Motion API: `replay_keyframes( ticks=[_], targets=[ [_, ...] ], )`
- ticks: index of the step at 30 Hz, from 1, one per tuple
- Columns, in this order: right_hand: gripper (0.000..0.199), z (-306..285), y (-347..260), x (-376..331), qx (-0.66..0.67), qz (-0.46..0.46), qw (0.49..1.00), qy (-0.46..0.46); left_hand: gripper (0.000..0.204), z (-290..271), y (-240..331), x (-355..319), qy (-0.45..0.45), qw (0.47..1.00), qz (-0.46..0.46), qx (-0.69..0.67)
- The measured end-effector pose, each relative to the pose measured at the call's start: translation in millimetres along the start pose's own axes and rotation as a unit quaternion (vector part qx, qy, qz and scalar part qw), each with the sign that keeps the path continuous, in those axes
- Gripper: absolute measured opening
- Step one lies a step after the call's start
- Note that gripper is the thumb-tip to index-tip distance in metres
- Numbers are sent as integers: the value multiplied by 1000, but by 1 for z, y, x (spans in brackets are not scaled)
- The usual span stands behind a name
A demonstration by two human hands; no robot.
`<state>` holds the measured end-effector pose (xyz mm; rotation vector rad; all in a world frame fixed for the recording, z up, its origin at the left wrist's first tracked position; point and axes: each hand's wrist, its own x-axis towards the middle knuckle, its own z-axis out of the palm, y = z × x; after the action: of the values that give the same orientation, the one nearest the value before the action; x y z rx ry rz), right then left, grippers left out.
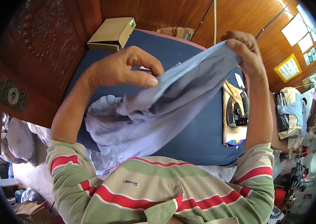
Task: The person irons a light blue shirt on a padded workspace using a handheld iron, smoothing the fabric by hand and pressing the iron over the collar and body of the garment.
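A light blue cloth garment (146,123) hangs bunched and slanting over a table covered in dark blue cloth (206,138). Its upper edge is stretched between my two hands. My left hand (122,71) pinches that edge between thumb and forefinger, the other fingers curled. Higher up and to the right, my right hand (246,52) is closed around the far end of the edge. The garment's lower part droops toward my body in loose folds, so its exact kind is hard to make out.
An iron (236,114) rests on a cream pad (228,100) at the table's right side, beside my right forearm. At the back left stands a cardboard box (111,33). A carved wooden panel (42,44) flanks the left; folded clothes (291,112) lie farther right.
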<state>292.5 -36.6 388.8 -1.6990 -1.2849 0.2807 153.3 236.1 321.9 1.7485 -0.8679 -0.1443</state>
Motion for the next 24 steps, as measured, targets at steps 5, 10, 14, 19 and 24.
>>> replay_keyframes(
  ticks=[5, 10, 14, 19, 24],
  targets=[
    [24, -8, -44, 5, -126, -113, 985, 40, 21, 8, 28, 5, 25, 998, -50, -35],
    [23, -19, -54, 3, -158, -141, 976, 42, 24, 21, 1, -5, 152, 986, -32, -62],
    [25, -1, -55, 0, -146, -120, 981, 44, 21, 26, -20, -15, 192, 972, -99, 96],
    [28, 9, -55, 0, -275, -79, 958, -28, 22, 48, -42, -15, 256, 913, -20, 318],
    [31, 34, -24, 1, -205, -160, 966, 11, 24, 70, -61, -32, 284, 914, -76, 280]
  ],
)
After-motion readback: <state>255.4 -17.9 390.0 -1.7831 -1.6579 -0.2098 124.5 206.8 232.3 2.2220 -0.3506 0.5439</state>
